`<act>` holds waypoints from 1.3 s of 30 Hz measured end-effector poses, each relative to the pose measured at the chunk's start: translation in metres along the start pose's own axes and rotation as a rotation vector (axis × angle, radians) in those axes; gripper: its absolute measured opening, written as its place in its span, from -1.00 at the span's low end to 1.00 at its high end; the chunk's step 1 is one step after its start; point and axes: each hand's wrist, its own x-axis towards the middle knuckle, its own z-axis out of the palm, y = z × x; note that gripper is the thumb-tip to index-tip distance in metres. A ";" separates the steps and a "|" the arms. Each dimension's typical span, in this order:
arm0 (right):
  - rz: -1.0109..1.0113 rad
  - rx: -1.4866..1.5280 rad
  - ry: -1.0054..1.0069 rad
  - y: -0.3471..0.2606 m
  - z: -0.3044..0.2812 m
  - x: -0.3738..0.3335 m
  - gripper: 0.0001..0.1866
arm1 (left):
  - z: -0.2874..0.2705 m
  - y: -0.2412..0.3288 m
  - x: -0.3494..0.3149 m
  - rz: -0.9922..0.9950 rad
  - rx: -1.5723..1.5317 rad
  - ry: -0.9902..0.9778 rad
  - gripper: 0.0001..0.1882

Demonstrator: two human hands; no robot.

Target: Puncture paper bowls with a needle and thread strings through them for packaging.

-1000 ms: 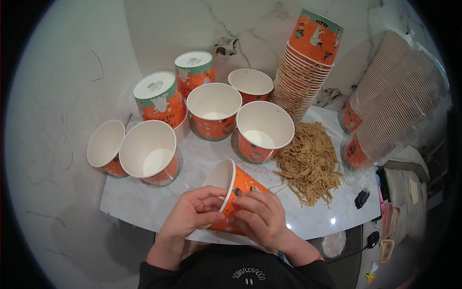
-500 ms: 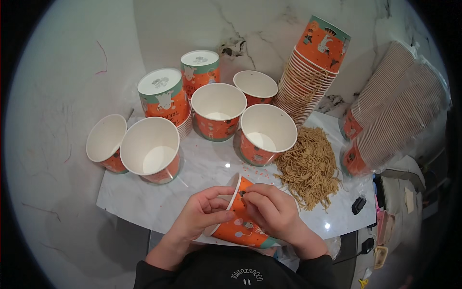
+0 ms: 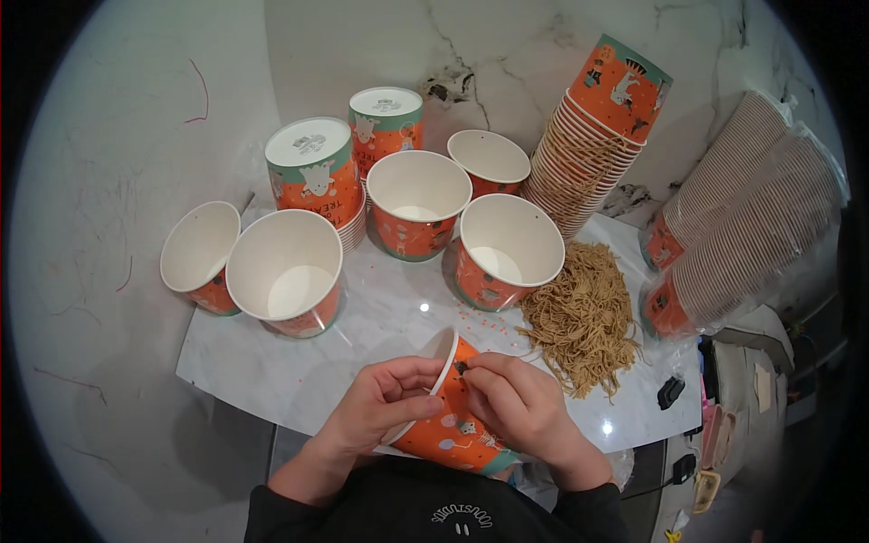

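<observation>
An orange paper bucket [image 3: 439, 439] with a green base band and printed figures lies tilted on its side, close to my body. My left hand [image 3: 385, 403] grips its white rim, fingers inside the opening and thumb on the outer wall. Against the printed side near the rim, my right hand [image 3: 525, 403] has its fingertips pinched together. What those fingertips hold, if anything, is too small to make out. Beyond my right hand lies a heap of tan cords [image 3: 584, 317]. Small orange bits [image 3: 489, 321] are scattered on the tabletop beside it.
On the marble-patterned table [image 3: 244, 362] several upright buckets [image 3: 511, 240] stand beyond my hands. Upturned buckets [image 3: 310, 172] are behind them. A tall leaning stack [image 3: 588, 136] has cords over its rims. Bagged bucket stacks [image 3: 751, 235] are at right, near a small black object [image 3: 671, 392].
The whole view has shifted slightly. My left hand keeps its grip on the bucket, and my right fingertips stay at nearly the same spot near the rim.
</observation>
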 end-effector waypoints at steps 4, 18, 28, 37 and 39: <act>-0.001 -0.007 -0.026 -0.001 -0.002 0.000 -0.65 | 0.000 -0.002 0.000 0.015 0.008 -0.008 -0.56; 0.015 0.039 -0.146 -0.012 -0.013 0.007 -0.60 | -0.002 -0.010 0.008 -0.013 0.174 0.154 -0.81; 0.175 -0.152 -0.190 0.001 -0.032 -0.006 -0.71 | 0.019 0.007 -0.002 0.184 0.743 0.274 -0.91; 0.375 0.028 0.141 -0.016 -0.036 0.009 -0.77 | 0.042 0.019 0.000 0.721 1.213 0.282 -0.88; 0.256 -0.152 0.121 -0.017 -0.044 0.018 -0.80 | 0.043 0.025 0.001 0.816 1.279 0.283 -0.86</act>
